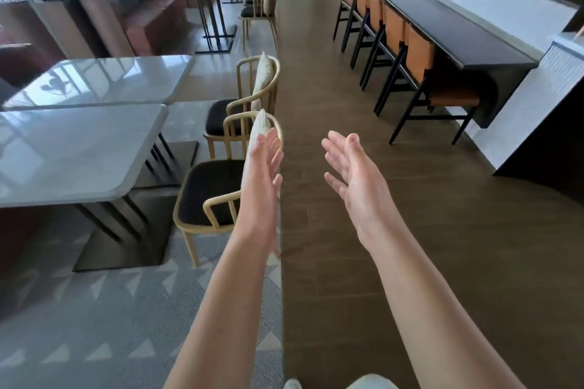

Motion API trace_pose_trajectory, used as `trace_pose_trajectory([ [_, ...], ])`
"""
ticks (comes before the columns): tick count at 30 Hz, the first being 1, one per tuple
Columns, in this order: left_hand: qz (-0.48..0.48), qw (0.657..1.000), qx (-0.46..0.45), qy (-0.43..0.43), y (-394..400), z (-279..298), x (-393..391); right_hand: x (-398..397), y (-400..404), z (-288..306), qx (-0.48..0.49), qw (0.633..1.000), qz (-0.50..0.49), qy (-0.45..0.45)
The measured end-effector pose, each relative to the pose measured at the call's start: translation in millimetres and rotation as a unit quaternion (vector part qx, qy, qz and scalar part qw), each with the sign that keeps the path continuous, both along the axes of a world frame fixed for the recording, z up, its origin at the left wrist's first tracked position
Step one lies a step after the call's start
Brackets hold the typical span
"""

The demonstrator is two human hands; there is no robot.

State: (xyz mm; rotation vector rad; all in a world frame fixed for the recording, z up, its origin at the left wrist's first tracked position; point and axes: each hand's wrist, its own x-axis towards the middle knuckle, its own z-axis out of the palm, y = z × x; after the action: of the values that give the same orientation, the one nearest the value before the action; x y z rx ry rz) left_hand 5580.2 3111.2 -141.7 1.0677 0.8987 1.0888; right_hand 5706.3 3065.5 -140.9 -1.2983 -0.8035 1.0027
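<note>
Both arms reach forward, fingers straight and spread, palms turned toward each other, holding nothing. The left hand (264,174) lies across the back of the nearest chair (208,193), beside its pale cushion (257,131); whether it touches either cannot be told. The right hand (354,174) hangs well apart over the wooden floor (347,278). The chair stands at the right edge of the patterned carpet (94,325), beside the white table (72,155). A wide strip of floor runs ahead between the chairs and the orange-backed stools (417,57).
</note>
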Motion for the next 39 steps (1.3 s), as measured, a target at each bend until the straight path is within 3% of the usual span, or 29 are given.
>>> trace_pose_trajectory([
  [8,-0.025,1.0,-0.011,0.0,105,-23,55,65,99,-21,-0.002,0.999,-0.022,0.026],
  [25,-0.016,0.999,-0.011,0.026,335,-11,275,260,344,-16,-0.009,0.996,0.014,0.09],
  [39,-0.011,0.999,-0.032,-0.032,614,-35,363,350,607,-32,-0.022,0.999,0.005,0.026],
])
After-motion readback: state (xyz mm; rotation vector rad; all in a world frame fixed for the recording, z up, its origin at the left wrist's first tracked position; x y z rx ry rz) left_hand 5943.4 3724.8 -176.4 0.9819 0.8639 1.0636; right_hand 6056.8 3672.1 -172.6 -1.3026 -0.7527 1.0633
